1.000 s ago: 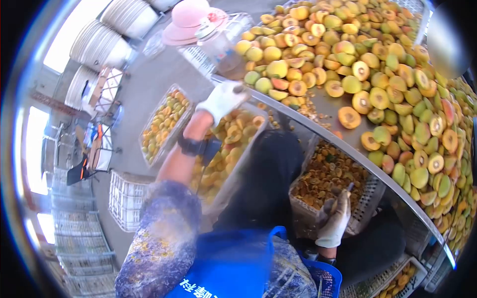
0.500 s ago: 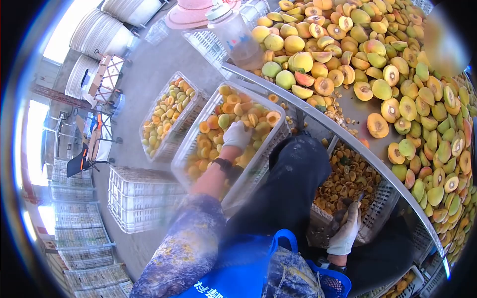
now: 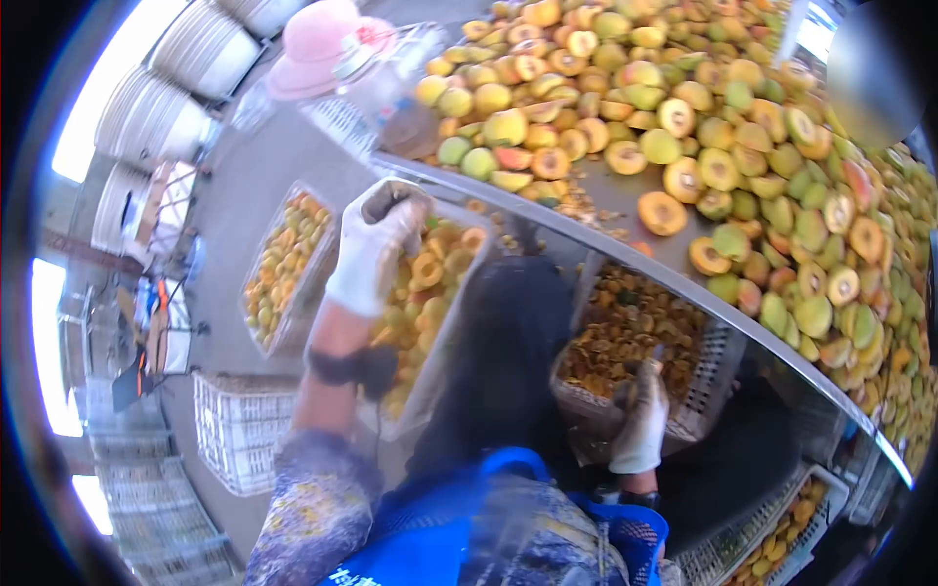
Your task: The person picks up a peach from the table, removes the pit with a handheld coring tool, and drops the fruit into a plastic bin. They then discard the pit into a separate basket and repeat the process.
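My left hand (image 3: pixel 376 244), in a white glove, is raised over the far left part of a white crate (image 3: pixel 445 361) of yellow, peach-like fruit halves (image 3: pixel 430 269). Its fingers curl loosely around a gap and no fruit shows in them, though the hand is somewhat blurred. Lower down, my right hand (image 3: pixel 640 430), also gloved, is closed around a small knife-like tool (image 3: pixel 658 354) whose short metallic tip sticks up. It is beside a crate (image 3: pixel 718 366) filled with brown pits and scraps (image 3: pixel 635 317).
A metal-edged table (image 3: pixel 625 244) piled with whole and halved fruit (image 3: pixel 674 117) runs along the right. Another fruit crate (image 3: pixel 288 264) and stacked white crates (image 3: pixel 239 430) stand to the left. A pink hat (image 3: pixel 327 49) is at the back.
My left hand has risen out of the fruit crate, up and left. My right hand still grips the tool by the pit crate. The whole view has shifted with my head.
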